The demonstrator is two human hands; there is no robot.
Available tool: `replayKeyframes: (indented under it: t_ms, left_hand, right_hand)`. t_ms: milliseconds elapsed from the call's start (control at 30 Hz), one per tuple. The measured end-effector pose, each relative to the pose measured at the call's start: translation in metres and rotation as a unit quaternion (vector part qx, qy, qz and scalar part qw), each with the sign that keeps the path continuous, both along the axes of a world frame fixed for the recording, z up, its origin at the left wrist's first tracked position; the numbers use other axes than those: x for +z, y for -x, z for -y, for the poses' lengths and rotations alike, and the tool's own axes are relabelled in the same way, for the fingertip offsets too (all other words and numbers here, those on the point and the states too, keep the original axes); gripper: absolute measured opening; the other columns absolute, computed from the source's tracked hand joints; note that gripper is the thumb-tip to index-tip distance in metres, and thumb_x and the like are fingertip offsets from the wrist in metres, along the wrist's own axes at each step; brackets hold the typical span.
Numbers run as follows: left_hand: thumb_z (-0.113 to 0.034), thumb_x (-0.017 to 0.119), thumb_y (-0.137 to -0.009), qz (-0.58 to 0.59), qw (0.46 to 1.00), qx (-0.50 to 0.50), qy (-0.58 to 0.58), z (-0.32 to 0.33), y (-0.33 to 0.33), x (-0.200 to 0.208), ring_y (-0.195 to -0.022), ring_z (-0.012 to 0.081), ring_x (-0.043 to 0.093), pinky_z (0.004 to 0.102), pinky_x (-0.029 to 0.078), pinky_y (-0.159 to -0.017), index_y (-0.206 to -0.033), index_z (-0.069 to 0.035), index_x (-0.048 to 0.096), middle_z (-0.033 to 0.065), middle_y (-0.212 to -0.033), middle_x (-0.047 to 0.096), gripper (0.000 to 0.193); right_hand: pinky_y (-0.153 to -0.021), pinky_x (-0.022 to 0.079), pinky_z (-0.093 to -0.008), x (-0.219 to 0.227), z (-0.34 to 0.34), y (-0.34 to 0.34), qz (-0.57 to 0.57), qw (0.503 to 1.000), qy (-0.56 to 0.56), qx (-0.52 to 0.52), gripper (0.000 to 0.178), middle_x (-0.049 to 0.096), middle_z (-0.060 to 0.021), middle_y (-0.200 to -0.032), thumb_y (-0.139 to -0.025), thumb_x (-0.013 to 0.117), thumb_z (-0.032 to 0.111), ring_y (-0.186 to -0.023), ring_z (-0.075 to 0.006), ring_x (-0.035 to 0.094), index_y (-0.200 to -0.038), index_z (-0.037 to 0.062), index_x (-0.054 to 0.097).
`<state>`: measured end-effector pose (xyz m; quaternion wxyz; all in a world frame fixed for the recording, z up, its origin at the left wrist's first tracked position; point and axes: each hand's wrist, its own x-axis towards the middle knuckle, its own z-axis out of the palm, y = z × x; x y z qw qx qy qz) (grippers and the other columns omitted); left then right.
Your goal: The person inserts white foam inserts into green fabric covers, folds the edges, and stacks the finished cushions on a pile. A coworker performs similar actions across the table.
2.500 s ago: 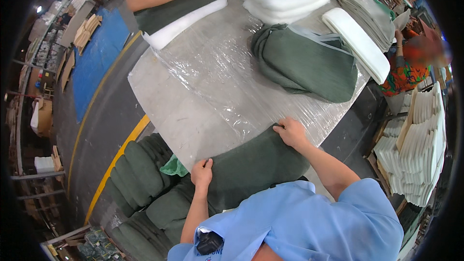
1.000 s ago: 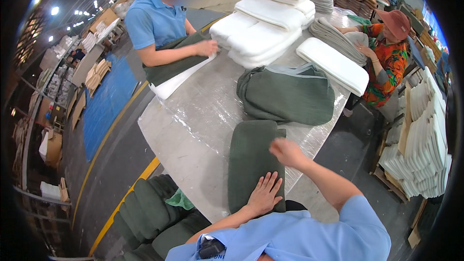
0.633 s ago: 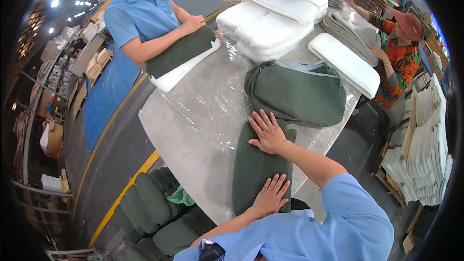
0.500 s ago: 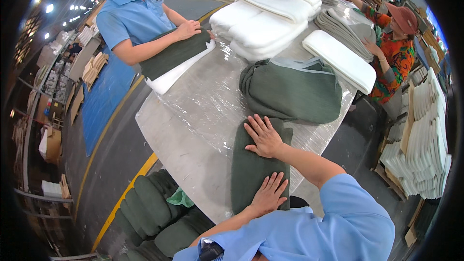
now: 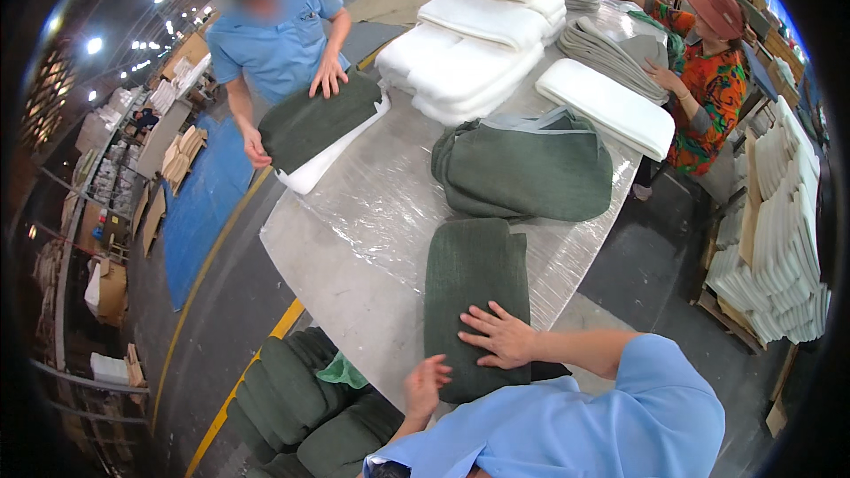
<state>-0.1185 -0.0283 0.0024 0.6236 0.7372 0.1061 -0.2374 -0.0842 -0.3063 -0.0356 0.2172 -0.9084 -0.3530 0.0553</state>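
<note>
A dark green fabric cushion cover [image 5: 474, 265] lies lengthwise near the table's front edge. My right hand [image 5: 500, 336] rests flat on its near half, fingers spread. Beside its near left edge is my left hand [image 5: 427, 385], fingers loosely bent and apart, with nothing visible in them. Just beyond lies a pile of green covers [image 5: 531, 168] with grey edging showing on top.
Plastic film covers the table [image 5: 354, 230]. White padding [image 5: 482, 53] is stacked at the back, with a white pad [image 5: 606, 106] and grey covers [image 5: 611, 62] to its right. Green cushions [image 5: 283, 389] sit below left. Co-workers stand far left, handling a green cover [image 5: 319, 119], and far right.
My right hand has slid nearer along the green cover. My left hand has lifted off it to the left edge. The left co-worker's hands have moved apart over their green cover.
</note>
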Motion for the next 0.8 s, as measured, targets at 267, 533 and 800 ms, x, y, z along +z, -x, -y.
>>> replayKeyframes:
  t_ms: [267, 533, 800]
  left_hand:
    - [-0.039, 0.068, -0.106, -0.285, 0.946, 0.139, 0.070, -0.022, 0.037, -0.012, -0.112, 0.0306, 0.070, 0.0463, 0.059, -0.091, -0.148, 0.001, 0.045, 0.0216, -0.130, 0.066, 0.063]
    - [-0.041, 0.071, -0.104, -0.044, 0.939, 0.309, 0.146, -0.006, 0.003, -0.030, -0.127, 0.0328, 0.061, 0.0459, 0.054, -0.104, -0.152, 0.006, 0.041, 0.0224, -0.145, 0.057, 0.074]
    - [-0.036, 0.078, -0.099, -0.046, 0.940, 0.328, 0.076, -0.015, -0.021, -0.028, -0.119, 0.0304, 0.063, 0.0433, 0.056, -0.098, -0.147, 0.005, 0.046, 0.0206, -0.135, 0.061, 0.070]
  right_hand:
    - [-0.111, 0.041, -0.0551, 0.039, 0.044, -0.162, 0.046, 0.941, -0.156, -0.297, 0.036, 0.064, -0.0103, -0.141, -0.101, 0.065, 0.033, -0.134, -0.0340, 0.057, -0.129, 0.0110, 0.071]
    - [-0.130, 0.009, -0.0635, 0.003, 0.003, -0.146, 0.036, 0.965, 0.118, -0.230, 0.098, 0.016, -0.0198, -0.177, -0.102, 0.043, 0.070, -0.164, -0.0420, 0.008, -0.168, -0.0002, 0.024]
    - [-0.131, 0.009, -0.0605, 0.012, -0.044, -0.080, 0.048, 0.987, 0.120, -0.096, 0.096, 0.022, -0.0187, -0.176, -0.101, 0.041, 0.072, -0.163, -0.0421, 0.012, -0.167, 0.0030, 0.030]
